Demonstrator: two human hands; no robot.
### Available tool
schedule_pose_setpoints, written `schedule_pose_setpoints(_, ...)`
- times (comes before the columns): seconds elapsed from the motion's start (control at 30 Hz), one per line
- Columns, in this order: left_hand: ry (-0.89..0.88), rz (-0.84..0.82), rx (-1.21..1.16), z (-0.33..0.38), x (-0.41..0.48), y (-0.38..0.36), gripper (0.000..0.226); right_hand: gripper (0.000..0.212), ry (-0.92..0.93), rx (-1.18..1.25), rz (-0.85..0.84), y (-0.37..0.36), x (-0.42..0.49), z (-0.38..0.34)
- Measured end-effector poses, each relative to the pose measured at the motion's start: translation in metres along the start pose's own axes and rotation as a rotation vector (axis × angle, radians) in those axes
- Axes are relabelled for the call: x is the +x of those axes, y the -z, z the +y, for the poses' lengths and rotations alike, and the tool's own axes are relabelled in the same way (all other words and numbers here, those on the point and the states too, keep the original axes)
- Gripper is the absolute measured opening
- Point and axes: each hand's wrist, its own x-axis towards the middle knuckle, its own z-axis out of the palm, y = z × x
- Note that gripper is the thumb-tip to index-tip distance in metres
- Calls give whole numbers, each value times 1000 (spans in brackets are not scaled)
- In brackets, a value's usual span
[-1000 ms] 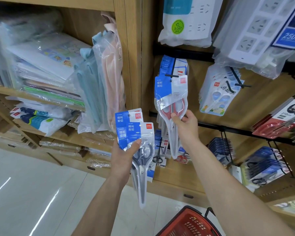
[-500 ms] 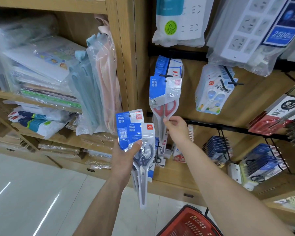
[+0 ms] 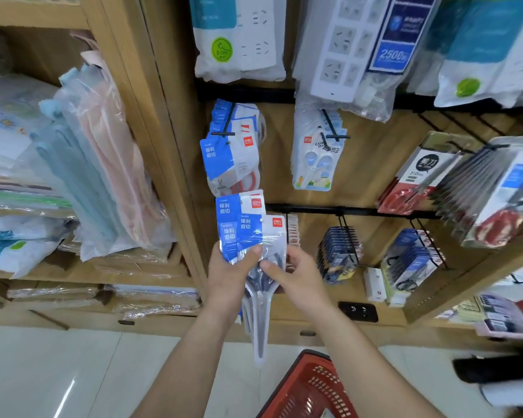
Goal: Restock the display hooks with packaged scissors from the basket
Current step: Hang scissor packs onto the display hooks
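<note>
My left hand [image 3: 230,274] grips a fanned stack of packaged scissors [image 3: 243,227], blue-and-white cards with grey-handled scissors hanging down. My right hand [image 3: 296,274] pinches the front pack of that stack at its handle area. Above them a black display hook [image 3: 224,132] carries several packs of red-handled scissors [image 3: 233,159], hanging free of both hands. The red basket [image 3: 311,387] sits low between my forearms, only its rim and mesh in view.
A second hook [image 3: 329,131] to the right holds children's scissors. Power strips in bags [image 3: 239,37] hang above. Lower hooks [image 3: 341,251] hold dark blue packs. Boxed scissors [image 3: 477,188] hang at right. A wooden shelf post [image 3: 151,116] and bagged folders [image 3: 97,164] stand to the left.
My right hand let go of the red-handled pack on the hook and dropped down to the stack in my left hand, pinching its front pack. The camera moved closer.
</note>
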Motion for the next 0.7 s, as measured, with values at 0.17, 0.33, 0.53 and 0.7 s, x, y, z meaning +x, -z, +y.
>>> schedule_pose_setpoints(0.17,27,-135,48,-15,-10,-32,32,19,-28,34,107,36,-20,16)
schedule_pose_setpoints(0.33,104,-207,51,-37,-22,-55,49,20,-99,97,236,64,-35,38)
schedule_pose_setpoints(0.53,90,-188,96,-66,-36,-84,41,25,-157,156,263,102,-47,63)
schedule_pose_setpoints(0.7,117,-159,96,-94,-57,-113,36,25,-198,143,273,143,-57,95)
